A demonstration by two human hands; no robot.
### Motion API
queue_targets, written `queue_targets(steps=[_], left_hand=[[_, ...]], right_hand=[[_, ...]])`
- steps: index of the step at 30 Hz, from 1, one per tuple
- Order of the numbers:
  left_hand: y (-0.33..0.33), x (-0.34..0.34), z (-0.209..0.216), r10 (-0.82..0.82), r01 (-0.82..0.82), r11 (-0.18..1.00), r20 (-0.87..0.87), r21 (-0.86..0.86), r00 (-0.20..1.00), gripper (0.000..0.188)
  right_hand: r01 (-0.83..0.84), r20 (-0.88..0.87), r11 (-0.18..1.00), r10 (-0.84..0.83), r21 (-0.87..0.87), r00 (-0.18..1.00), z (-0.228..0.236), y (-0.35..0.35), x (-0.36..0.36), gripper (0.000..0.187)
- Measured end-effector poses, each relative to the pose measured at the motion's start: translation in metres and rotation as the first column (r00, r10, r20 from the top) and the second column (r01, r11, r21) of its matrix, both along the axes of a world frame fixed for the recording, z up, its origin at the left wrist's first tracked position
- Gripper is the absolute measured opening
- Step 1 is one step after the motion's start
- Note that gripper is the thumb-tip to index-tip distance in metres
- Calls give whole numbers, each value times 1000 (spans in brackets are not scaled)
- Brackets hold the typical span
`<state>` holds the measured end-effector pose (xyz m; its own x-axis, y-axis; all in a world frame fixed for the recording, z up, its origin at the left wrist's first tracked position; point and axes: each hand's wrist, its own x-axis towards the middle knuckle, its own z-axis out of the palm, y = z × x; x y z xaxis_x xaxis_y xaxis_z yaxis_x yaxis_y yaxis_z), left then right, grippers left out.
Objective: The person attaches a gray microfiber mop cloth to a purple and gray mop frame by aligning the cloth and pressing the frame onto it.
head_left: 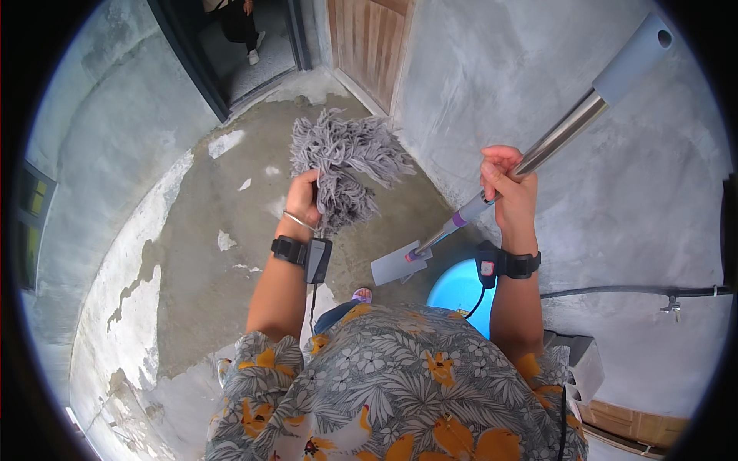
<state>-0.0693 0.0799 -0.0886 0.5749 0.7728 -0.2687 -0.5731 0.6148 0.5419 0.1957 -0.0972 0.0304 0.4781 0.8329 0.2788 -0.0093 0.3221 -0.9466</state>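
I see one head-worn fisheye view looking steeply down, close over the forearms, onto the concrete floor, edges bending at the rim.

A home's bare concrete yard, with wooden door and wall pipe

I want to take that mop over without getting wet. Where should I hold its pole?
Probably the bare steel stretch of the mop pole, above the right hand, coming from the right. It slants up and away from the mop head, which the left hand grips, and ends in a grey cap.
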Motion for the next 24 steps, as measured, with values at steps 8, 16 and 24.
queue_targets(steps=[8, 16, 24], left_hand=[[-1, -11, 22, -7, 6, 1000, 30, 16, 1000, 36], [-5, -32, 15, -94, 96, 952, -23, 292, 995, 40], [-22, -14, 73, -321, 392, 689, -228, 610, 919, 61]], right_hand=[[-169, -19, 962, 169, -215, 985, -49, 5, -35, 13], [-298, -80, 901, 287, -314, 955, -54, 29, -48, 35], [-508, -282, 838, 448, -199, 848, -108, 49, -25, 61]])
